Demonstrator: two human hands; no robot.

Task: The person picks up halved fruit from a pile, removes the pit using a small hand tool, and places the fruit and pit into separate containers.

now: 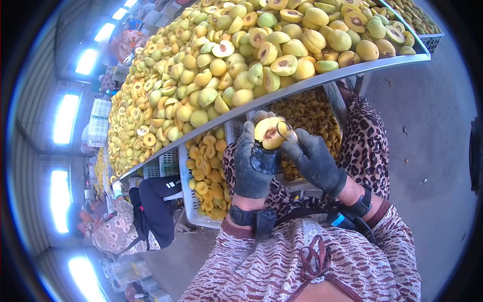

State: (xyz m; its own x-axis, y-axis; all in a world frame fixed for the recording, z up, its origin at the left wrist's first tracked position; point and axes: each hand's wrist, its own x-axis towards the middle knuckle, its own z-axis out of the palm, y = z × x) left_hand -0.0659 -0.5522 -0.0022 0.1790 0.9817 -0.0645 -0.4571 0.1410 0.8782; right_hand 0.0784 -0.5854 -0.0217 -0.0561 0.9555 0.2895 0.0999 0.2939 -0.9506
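My left hand [251,170], in a dark work glove, is closed around a halved yellow peach [266,129] with its cut face and brown-red centre turned up. A black band [265,160] wraps the palm of that glove. In my gloved right hand [313,160] is a small pitting knife with a curved, loop-like blade [283,134]. Its blade meets the right side of the cut face, and the fingers hide most of the handle. Both hands are just below the edge of a table heaped with peach halves [216,68].
A metal table rim [322,80] runs just above my hands. Below are a crate of pitted peach halves [207,171] and a container of brownish scraps [312,113]. To the left sits another person [151,201]. A filled crate [431,43] stands at the far right.
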